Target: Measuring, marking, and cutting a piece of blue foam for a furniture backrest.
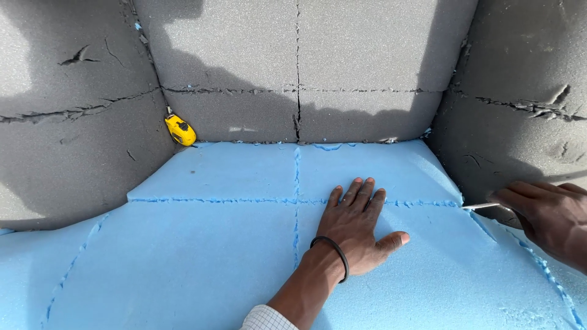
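Observation:
My left hand point(354, 226) lies flat, palm down and fingers together, on the blue foam seat pad point(214, 244), just below a glued seam. A black band circles its wrist. At the right edge, my right hand point(547, 217) pinches a thin pale blade-like tool point(480, 206). The tool's tip points left, into the corner where the blue pad meets the grey foam side panel point(520, 73).
Grey foam panels form the back point(293, 55) and the left side point(67, 146), with rough seams and tears in them. A yellow tape measure point(180, 129) rests in the back left corner on the blue pad. Shadows fall across the back panel.

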